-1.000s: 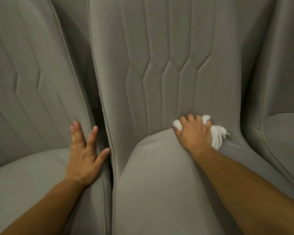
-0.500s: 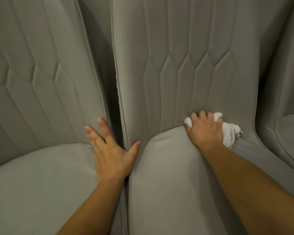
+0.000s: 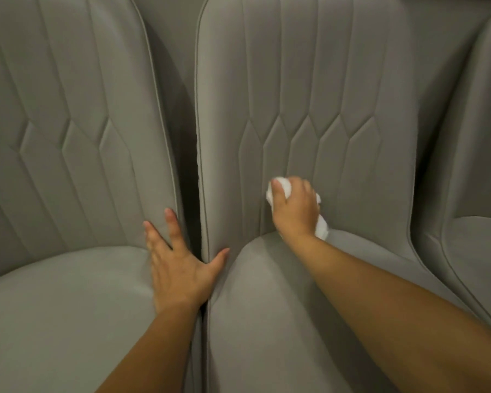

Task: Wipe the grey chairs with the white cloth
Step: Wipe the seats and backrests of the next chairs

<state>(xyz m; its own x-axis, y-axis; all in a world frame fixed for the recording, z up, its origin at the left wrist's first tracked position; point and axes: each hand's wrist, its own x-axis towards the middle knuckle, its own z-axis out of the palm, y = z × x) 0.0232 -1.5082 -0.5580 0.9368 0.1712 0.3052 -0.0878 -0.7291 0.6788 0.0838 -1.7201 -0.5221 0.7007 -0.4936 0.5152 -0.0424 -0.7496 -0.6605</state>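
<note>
Change: the right hand (image 3: pixel 294 211) has risen off the crease between seat and backrest and now sits a little higher on the quilted panel than half a second ago; the left hand (image 3: pixel 179 268) has spread across the gap between two chairs, its thumb now over on the middle one.
Right hand: clenched round the white cloth (image 3: pixel 278 190), knuckles toward the onlooker, pressing it against the lower backrest.
White cloth: a crumpled wad, soft and creased; one lobe shows above the fingers, another hangs below the wrist (image 3: pixel 322 229), touching the backrest just above the seat.
Left hand: released, palm down, fingers splayed, holding nothing; fingers rest on the left chair (image 3: pixel 68 137), the thumb tip touches the side edge of the middle chair (image 3: pixel 309 80).
Chairs, material: matte grey upholstery with a short, suede-like nap; seat cushions smooth and rounded.
Chairs, pattern: backrests stitched in vertical channels that break into long hexagons across the middle; piped seams follow the outer edges.
Gap: a narrow dark slit between the left and middle chairs, partly covered by the left hand.
Right edge: a third grey chair (image 3: pixel 474 251), just beside the middle one, its curved side wall and part of its seat in view.
Obstruction: the right forearm crosses the middle seat and hides part of it.
</note>
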